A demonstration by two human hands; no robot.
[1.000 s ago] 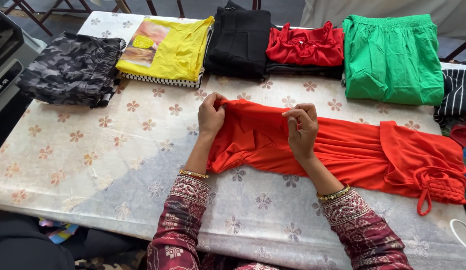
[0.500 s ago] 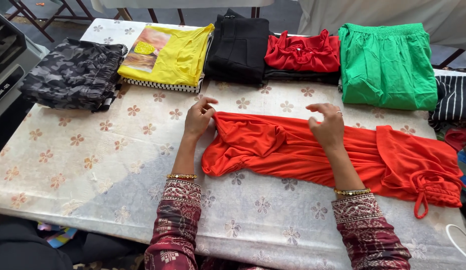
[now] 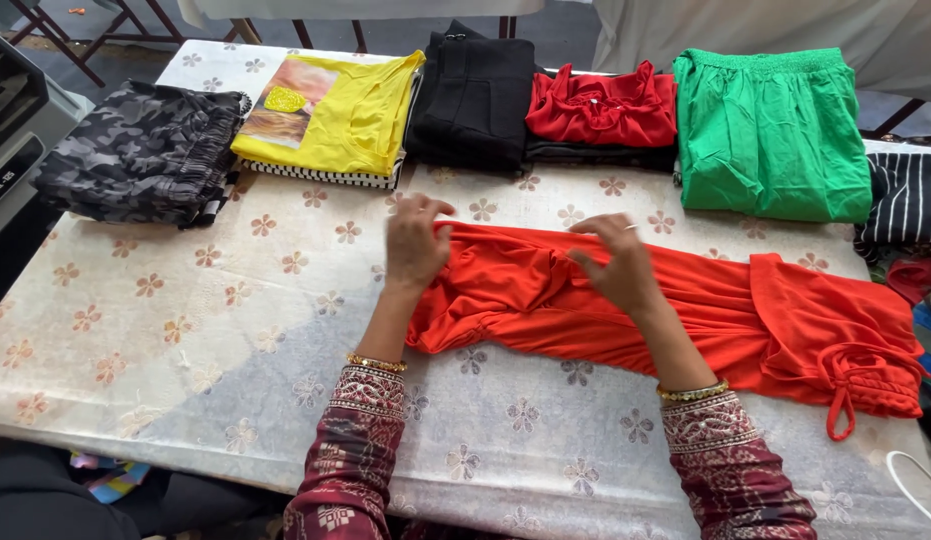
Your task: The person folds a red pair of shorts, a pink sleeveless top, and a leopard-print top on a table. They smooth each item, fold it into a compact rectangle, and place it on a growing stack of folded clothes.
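A long orange-red garment (image 3: 705, 300) lies stretched across the floral tablecloth (image 3: 185, 330), with drawstring ties at its right end. My left hand (image 3: 415, 245) rests on the bunched left end of the garment, fingers spread and slightly lifted. Further right, my right hand (image 3: 615, 265) lies on the garment's middle with the fingers apart, palm down on the fabric. Neither hand clearly pinches the cloth. Both wrists carry gold bangles over patterned maroon sleeves.
Folded clothes line the table's far edge: a grey camouflage piece (image 3: 135, 150), a yellow top (image 3: 335, 120), a black stack (image 3: 475, 90), a red top (image 3: 605, 105) and a green garment (image 3: 775, 130). A striped black piece (image 3: 910, 200) lies at the right edge.
My right hand slid right along the garment's top edge, then came back toward the middle. My left hand stayed at the left end and its fingers lifted. The garment lies more spread out.
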